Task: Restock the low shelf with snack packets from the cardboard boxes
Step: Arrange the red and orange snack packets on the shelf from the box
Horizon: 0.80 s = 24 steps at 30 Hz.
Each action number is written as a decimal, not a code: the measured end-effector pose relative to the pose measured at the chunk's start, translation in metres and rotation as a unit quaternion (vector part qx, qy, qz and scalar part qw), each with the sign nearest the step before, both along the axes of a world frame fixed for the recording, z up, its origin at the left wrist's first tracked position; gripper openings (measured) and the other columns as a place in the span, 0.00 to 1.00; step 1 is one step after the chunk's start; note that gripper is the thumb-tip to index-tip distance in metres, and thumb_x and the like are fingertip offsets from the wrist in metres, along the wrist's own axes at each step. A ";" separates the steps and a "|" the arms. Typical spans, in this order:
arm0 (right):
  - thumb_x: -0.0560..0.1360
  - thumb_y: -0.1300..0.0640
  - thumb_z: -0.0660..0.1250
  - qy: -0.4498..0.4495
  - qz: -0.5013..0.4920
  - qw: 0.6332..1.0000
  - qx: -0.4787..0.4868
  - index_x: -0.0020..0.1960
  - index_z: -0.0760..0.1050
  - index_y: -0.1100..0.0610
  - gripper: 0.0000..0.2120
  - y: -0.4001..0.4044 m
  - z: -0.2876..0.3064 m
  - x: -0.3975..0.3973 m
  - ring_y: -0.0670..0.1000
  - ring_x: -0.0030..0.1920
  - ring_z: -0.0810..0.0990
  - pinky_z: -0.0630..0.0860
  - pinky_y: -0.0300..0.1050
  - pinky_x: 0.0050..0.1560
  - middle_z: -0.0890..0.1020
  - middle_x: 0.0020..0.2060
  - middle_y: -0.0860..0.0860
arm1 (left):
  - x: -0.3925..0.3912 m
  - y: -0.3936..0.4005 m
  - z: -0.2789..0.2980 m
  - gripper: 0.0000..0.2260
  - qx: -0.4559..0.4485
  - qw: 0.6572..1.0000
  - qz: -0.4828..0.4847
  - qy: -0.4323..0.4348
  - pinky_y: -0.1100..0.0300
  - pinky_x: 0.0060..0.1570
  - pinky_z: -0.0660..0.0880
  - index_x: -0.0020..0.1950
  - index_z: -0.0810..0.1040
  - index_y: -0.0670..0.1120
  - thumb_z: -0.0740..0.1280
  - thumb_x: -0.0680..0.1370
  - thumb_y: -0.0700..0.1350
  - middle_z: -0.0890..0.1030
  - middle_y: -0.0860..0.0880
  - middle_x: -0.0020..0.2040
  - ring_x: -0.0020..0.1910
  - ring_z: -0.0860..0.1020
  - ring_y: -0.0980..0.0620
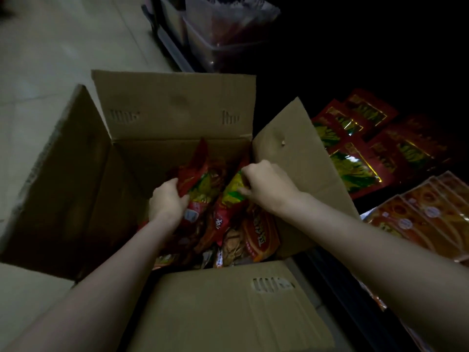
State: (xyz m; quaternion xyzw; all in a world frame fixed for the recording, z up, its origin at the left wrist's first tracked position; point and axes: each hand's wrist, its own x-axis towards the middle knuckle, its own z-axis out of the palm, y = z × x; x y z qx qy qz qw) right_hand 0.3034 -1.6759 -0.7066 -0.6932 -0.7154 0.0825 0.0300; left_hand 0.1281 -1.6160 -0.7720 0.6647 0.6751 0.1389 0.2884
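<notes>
The left hand [166, 199] is down inside the cardboard box [175, 128], its fingers curled tight around a red and yellow snack packet [195, 174] that stands up tall. The right hand [266, 186] is just to the right of it, closed in a fist and pinching the top edge of a second red and yellow packet [232, 196]. The fingertips of both hands are tucked behind the packets and cannot be seen. Both bare arms reach in from the near side.

More packets fill the bottom of the box in a messy pile, among them an orange packet [261, 235]; the words on them are too blurry to read. All four flaps of the box stand open, and the near flap [228, 308] hides the near part of the pile.

The box sits on a pale tiled floor [63, 47]. To the right is the low shelf [327, 275], very dark. Dark red packets [355, 153] lie on it further back, and orange packets [431, 219] lie nearer, cut off by the right edge. At the far top, clear plastic bins [223, 29] stand in shadow, and what they hold is hard to tell.
</notes>
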 end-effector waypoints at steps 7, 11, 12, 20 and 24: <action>0.77 0.64 0.61 0.214 -0.154 0.953 0.148 0.53 0.81 0.58 0.11 -0.014 0.067 -0.009 0.45 0.36 0.77 0.73 0.34 0.40 0.82 0.47 0.52 | -0.029 -0.027 0.088 0.11 0.124 0.987 0.012 -0.106 0.59 0.47 0.70 0.59 0.77 0.42 0.66 0.77 0.41 0.80 0.44 0.54 0.54 0.78 0.45; 0.69 0.39 0.69 0.421 -0.184 0.886 0.064 0.49 0.80 0.61 0.25 -0.024 0.122 -0.024 0.51 0.49 0.82 0.78 0.48 0.56 0.84 0.47 0.53 | -0.028 -0.061 0.125 0.11 0.298 0.943 -0.138 -0.048 0.54 0.49 0.73 0.53 0.78 0.40 0.69 0.72 0.35 0.81 0.44 0.48 0.50 0.78 0.43; 0.66 0.36 0.70 0.422 -0.192 0.884 0.054 0.49 0.80 0.64 0.30 -0.028 0.131 -0.029 0.54 0.49 0.82 0.78 0.54 0.56 0.84 0.47 0.56 | -0.025 -0.068 0.132 0.11 0.325 0.928 -0.179 -0.030 0.54 0.45 0.74 0.50 0.78 0.40 0.70 0.69 0.33 0.80 0.44 0.46 0.47 0.78 0.42; 0.75 0.61 0.68 0.323 -0.303 0.871 0.212 0.58 0.77 0.65 0.14 -0.055 0.160 -0.012 0.57 0.60 0.75 0.70 0.46 0.59 0.80 0.56 0.59 | -0.017 -0.097 0.160 0.11 0.238 0.937 -0.243 -0.076 0.58 0.51 0.74 0.55 0.80 0.44 0.69 0.75 0.47 0.81 0.49 0.49 0.51 0.79 0.49; 0.74 0.62 0.69 0.330 -0.340 0.850 0.229 0.59 0.77 0.62 0.14 -0.068 0.157 0.010 0.58 0.58 0.77 0.74 0.51 0.59 0.79 0.56 0.59 | -0.019 -0.100 0.157 0.13 0.159 0.968 -0.180 -0.065 0.60 0.51 0.74 0.59 0.79 0.43 0.65 0.78 0.48 0.80 0.48 0.51 0.52 0.78 0.50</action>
